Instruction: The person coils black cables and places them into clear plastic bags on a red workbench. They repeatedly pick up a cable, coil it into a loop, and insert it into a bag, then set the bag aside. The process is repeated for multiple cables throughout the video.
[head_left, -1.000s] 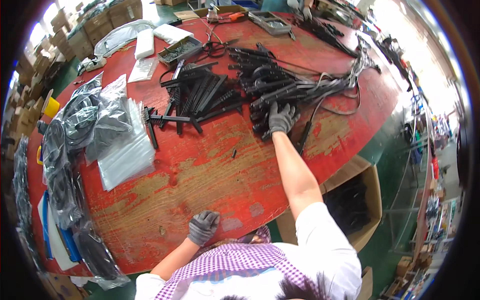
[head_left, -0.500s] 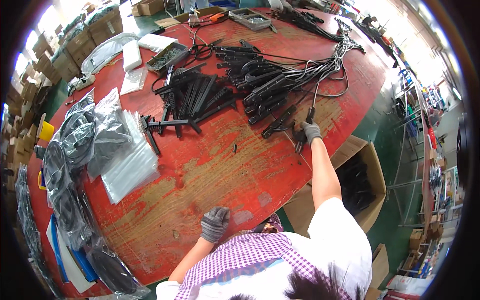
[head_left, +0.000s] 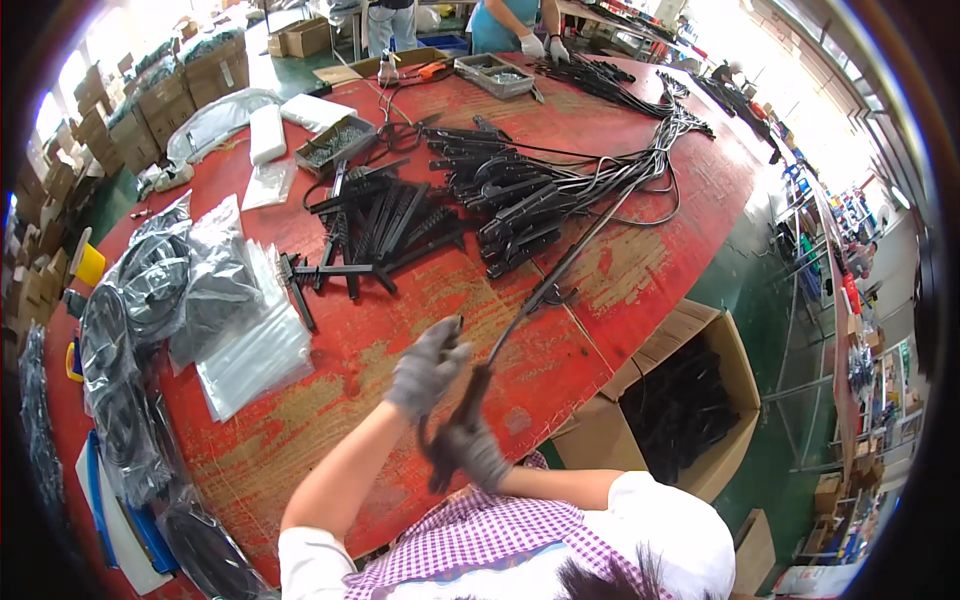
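Note:
My right hand (head_left: 472, 452), in a grey glove, is closed round a long black part (head_left: 478, 385) just above the near edge of the red table (head_left: 330, 440). A thin black cable (head_left: 560, 265) runs from the part up to the heap of black cabled parts (head_left: 520, 205) in the table's middle. My left hand (head_left: 425, 368), also gloved, is raised beside it with its fingers curled on the part's upper end. Both hands are close together in front of my chest.
An open cardboard box (head_left: 705, 330) with black parts inside stands on the floor at the right. A second pile of black bars (head_left: 385, 220) lies centre-left. Clear plastic bags (head_left: 250, 350) and bagged black coils (head_left: 150, 290) lie left. Another person's gloved hands (head_left: 545, 45) work at the far edge.
My right hand has drawn a black part with its cable from the pile back to my chest. My left hand has lifted off the table edge and joined it.

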